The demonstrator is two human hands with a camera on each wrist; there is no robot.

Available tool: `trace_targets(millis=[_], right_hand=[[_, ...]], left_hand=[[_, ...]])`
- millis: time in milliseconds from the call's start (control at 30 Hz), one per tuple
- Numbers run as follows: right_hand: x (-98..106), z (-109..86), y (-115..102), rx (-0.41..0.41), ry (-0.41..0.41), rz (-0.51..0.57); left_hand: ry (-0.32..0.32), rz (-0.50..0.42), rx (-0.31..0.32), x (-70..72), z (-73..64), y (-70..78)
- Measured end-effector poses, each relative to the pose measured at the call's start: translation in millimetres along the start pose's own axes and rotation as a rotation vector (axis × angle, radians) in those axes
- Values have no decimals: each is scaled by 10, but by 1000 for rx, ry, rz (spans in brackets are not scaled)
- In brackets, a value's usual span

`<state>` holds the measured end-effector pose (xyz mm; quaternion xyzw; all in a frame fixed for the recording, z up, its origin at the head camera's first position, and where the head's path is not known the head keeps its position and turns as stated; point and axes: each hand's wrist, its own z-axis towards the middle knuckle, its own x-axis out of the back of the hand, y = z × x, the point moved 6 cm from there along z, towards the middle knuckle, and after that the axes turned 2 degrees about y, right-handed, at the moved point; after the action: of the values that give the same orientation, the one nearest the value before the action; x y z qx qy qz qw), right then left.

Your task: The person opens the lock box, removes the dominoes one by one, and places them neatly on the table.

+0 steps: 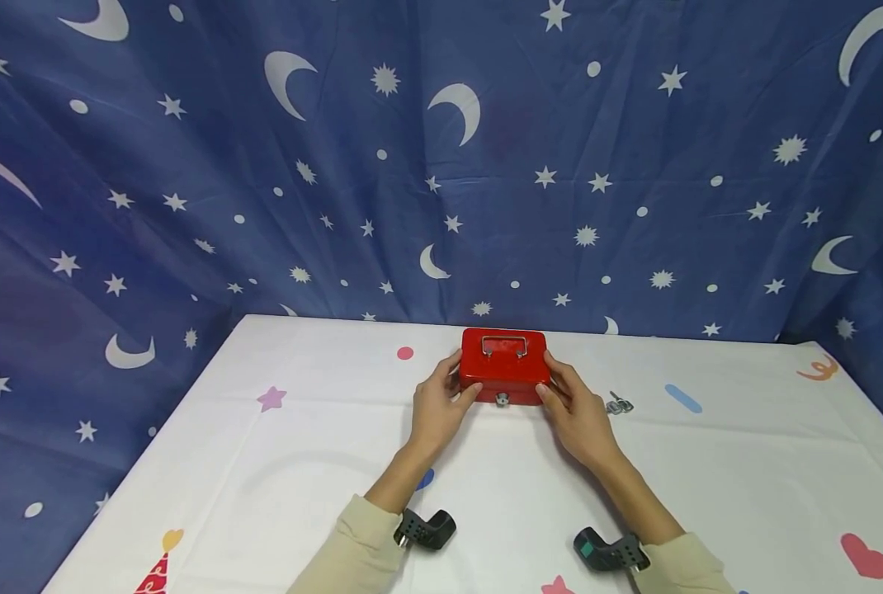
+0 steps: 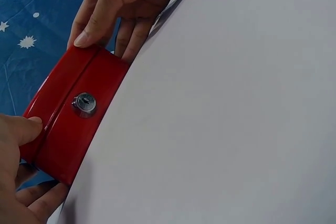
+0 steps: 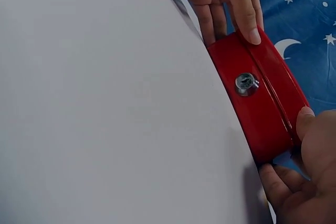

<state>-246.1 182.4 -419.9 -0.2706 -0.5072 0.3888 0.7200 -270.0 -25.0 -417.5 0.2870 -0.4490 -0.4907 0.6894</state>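
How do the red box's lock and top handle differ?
The lock sits low on the front face of the red box; the handle lies folded flat on the lid. The lock is a small round cylinder with a slot; the handle is a wide wire bail. Both look like silver metal. The left hand and right hand grip the box's ends, touching neither.
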Motion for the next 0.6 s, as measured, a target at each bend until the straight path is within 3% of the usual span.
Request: trace_targets(millis=[200, 600], right_hand=[[30, -57, -22, 23, -4, 22], [76, -170, -37, -12, -24, -5]], left_hand=[[-1, -27, 12, 13, -60, 47], [-35, -62, 67, 30, -155, 91]])
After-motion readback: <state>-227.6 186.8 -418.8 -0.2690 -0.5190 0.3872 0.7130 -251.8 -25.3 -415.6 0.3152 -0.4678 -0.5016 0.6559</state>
